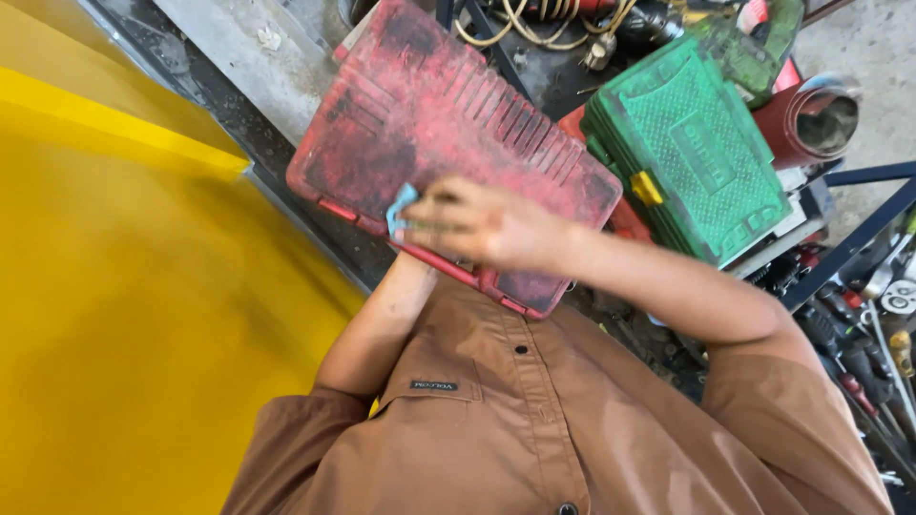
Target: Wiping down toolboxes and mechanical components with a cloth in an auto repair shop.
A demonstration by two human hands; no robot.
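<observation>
Under the red case (448,153) the left hand's grip is hidden; the blurred right hand (477,224) pinches a blue cloth (399,208).

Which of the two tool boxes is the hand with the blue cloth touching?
The red box, the dirty one held nearest the person. The right hand rests on it with the blue cloth. The green box lies untouched behind it.

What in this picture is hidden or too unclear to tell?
Head view:
- Left hand: hidden beneath the red case; only the forearm shows.
- Right hand: motion-blurred, so its grip on the blue cloth is unclear.
- Inside of the red case and the green case: both closed.
- Tools at right: cut off by the edge, small.
</observation>
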